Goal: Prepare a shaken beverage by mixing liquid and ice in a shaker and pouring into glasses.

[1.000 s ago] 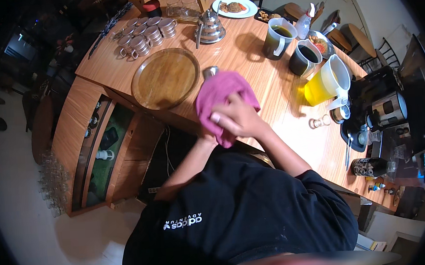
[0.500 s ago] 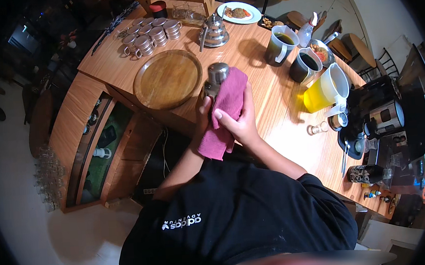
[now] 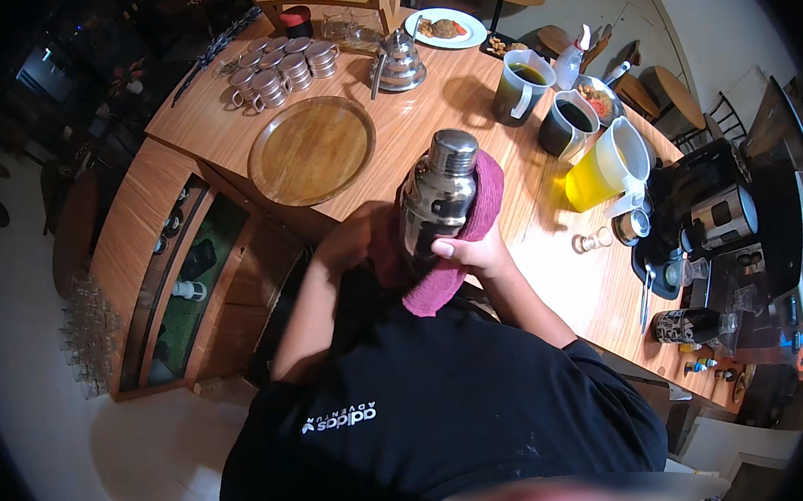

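Observation:
A shiny steel cocktail shaker (image 3: pixel 437 201) with a rounded cap is tilted in front of my chest, over the near edge of the counter. A maroon cloth (image 3: pixel 487 189) wraps behind and beneath it, and one end hangs down. My right hand (image 3: pixel 481 250) closes round the shaker's lower right side through the cloth, its thumb pressed on the metal. On the other side, my left hand (image 3: pixel 350 240) grips the cloth against the shaker's left side; its fingertips are hidden. A round wooden tray (image 3: pixel 313 151) lies on the counter beyond my left hand.
Several metal mugs (image 3: pixel 282 68) and a steel kettle (image 3: pixel 398 63) stand at the back. To the right are jugs of dark liquid (image 3: pixel 568 125) and yellow liquid (image 3: pixel 605 171), a small glass jigger (image 3: pixel 592 240) and a dark bottle (image 3: pixel 691 325). An open-fronted cabinet (image 3: pixel 167 285) is at left.
The shaker has come nearer and turned, with the cloth now behind it and more metal showing. My left hand has shifted left and my right hand slightly right and down.

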`<action>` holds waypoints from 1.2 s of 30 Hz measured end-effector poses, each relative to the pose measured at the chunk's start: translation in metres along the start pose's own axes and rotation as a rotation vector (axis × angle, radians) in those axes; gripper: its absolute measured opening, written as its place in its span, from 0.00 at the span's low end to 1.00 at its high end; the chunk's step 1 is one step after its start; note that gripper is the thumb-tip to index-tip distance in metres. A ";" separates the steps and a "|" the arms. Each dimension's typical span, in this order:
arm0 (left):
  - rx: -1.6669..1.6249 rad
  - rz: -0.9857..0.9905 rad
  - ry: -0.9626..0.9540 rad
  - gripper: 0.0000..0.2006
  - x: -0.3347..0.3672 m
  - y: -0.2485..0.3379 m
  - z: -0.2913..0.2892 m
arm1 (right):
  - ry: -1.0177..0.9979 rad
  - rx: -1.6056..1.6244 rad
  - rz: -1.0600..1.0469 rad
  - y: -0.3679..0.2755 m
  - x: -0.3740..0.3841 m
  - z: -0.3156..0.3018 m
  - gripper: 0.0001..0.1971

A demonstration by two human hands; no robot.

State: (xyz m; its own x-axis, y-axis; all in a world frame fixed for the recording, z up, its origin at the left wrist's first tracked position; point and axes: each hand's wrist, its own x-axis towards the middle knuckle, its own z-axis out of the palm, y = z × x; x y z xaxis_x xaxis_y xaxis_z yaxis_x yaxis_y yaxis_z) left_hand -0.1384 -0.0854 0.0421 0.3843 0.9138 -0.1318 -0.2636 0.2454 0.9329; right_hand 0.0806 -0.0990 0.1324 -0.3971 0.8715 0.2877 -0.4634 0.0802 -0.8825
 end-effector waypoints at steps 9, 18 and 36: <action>-0.363 0.354 -0.153 0.16 -0.052 0.032 0.002 | 0.039 0.120 0.253 0.000 -0.008 -0.011 0.42; -0.090 0.997 -0.142 0.24 -0.010 0.054 0.049 | 0.064 0.141 0.088 -0.001 -0.003 0.011 0.37; -0.589 0.069 0.040 0.25 -0.038 -0.008 0.073 | 0.227 -0.812 -0.227 0.033 -0.029 -0.004 0.42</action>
State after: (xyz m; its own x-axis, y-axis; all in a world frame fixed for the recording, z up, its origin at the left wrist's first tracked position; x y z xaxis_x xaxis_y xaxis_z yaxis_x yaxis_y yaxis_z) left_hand -0.0862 -0.1458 0.0636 0.3185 0.9426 -0.1006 -0.7379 0.3131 0.5979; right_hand 0.0799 -0.1194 0.0936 -0.1560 0.8613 0.4836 0.2298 0.5078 -0.8303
